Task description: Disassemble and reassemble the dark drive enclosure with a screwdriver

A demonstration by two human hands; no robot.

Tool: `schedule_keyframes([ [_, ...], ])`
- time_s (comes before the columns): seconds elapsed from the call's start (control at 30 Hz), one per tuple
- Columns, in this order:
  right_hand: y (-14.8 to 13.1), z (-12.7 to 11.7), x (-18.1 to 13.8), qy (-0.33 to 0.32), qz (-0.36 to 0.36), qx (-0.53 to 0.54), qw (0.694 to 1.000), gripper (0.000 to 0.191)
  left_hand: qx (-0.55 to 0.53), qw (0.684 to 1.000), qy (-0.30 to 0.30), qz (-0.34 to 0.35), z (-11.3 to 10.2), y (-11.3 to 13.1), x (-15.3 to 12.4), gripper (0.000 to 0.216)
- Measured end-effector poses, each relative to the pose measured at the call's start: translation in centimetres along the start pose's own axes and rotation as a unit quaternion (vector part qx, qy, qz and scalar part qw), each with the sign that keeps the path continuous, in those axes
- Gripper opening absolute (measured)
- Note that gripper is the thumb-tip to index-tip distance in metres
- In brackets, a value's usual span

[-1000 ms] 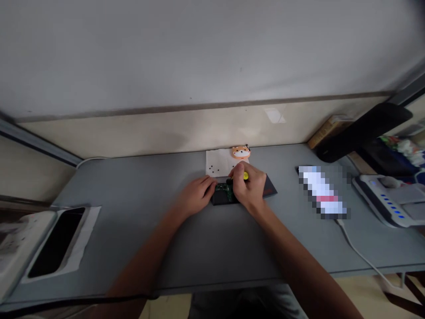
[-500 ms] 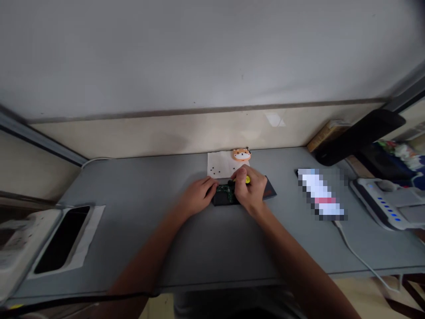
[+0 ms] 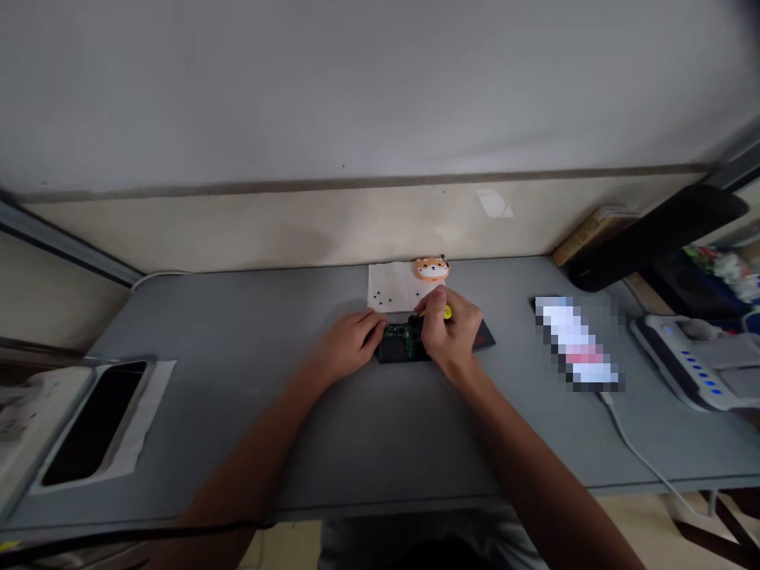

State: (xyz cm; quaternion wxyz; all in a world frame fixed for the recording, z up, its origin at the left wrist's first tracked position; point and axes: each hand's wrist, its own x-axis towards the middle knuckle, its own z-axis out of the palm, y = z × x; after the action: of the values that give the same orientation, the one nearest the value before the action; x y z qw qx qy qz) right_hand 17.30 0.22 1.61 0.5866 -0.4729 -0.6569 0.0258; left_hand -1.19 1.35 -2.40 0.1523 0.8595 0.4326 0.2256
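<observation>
An opened black electronic device with a green circuit board [image 3: 406, 342] lies on the desk before me. My left hand [image 3: 356, 339] grips its left end, fingers close together at the upper corner. In my right hand [image 3: 452, 326] is a screwdriver with a yellow and black handle [image 3: 447, 313], held in a fist over the board's upper right part. Its tip is hidden from view. From under my right hand a dark flat panel [image 3: 484, 336] sticks out. Just behind the device, a white paper sheet [image 3: 389, 279] carries several tiny dark screws [image 3: 378, 294].
An orange and white animal-face case [image 3: 432, 269] rests on the paper's right corner. At right lie a lit phone [image 3: 573, 339] with a cable and a power strip [image 3: 692, 360]. A black cylinder [image 3: 656, 237] leans near a box [image 3: 594, 229]. Another dark phone [image 3: 98, 419] is at left.
The camera view has shifted slightly. My hands stay at the device, with the screwdriver still in the right one; its yellow handle shows a little further to the right.
</observation>
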Motion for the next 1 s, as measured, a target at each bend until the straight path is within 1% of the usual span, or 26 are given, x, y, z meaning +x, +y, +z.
schedule_keyframes([
  [0.1, -0.05, -0.02, -0.02, -0.022, -0.006, 0.01, 1.0, 0.042, 0.009, 1.0, -0.004, -0.003, -0.01, 0.03, 0.05, 0.032],
  [0.17, -0.06, -0.06, -0.07, -0.038, -0.029, 0.01, 0.999, 0.042, 0.01, 1.0, -0.007, -0.008, 0.0, 0.04, 0.08, 0.031],
  [0.27, -0.06, -0.12, -0.16, -0.044, -0.056, 0.005, 0.997, 0.043, 0.012, 1.0, -0.009, -0.011, -0.02, 0.07, 0.09, 0.03],
  [0.43, 0.04, -0.14, -0.16, -0.04, -0.034, 0.004, 0.999, 0.045, 0.013, 1.0, -0.01, 0.002, -0.11, 0.15, 0.03, 0.029],
  [0.63, 0.12, -0.14, 0.11, -0.015, -0.013, 0.004, 1.0, 0.045, 0.003, 1.0, -0.005, 0.003, -0.07, 0.05, 0.05, 0.028],
  [0.83, 0.27, -0.24, 0.14, -0.035, -0.028, 0.006, 0.999, 0.045, 0.011, 1.0, -0.011, 0.002, -0.14, -0.01, 0.12, 0.029],
  [1.0, 0.44, -0.26, 0.0, -0.048, -0.011, 0.016, 0.999, 0.046, 0.003, 1.0, -0.011, 0.003, -0.12, -0.05, 0.0, 0.028],
])
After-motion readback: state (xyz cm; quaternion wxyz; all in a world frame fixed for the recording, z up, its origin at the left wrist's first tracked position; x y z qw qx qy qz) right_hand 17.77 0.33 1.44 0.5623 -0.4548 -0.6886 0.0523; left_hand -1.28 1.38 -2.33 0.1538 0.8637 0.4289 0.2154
